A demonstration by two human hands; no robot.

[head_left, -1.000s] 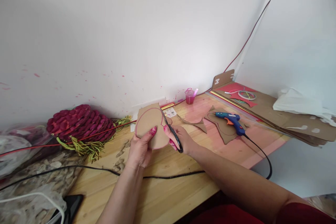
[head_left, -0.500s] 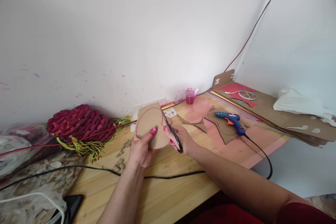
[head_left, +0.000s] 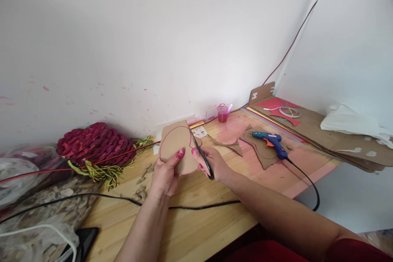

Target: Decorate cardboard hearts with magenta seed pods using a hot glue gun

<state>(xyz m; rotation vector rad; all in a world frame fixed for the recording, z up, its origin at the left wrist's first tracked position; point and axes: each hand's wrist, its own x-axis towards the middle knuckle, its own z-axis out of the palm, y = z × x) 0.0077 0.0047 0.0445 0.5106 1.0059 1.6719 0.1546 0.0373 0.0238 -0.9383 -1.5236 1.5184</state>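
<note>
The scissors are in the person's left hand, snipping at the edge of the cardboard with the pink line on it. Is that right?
Not quite. The head view shows the scissors in the right hand, not the left. They are at the edge of the cardboard with the pink line on it, and the left hand holds that cardboard.

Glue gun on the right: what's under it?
The glue gun lies on a brown cardboard offcut, itself on the pink-stained table. Whatever is directly beneath the gun's body is covered.
</note>
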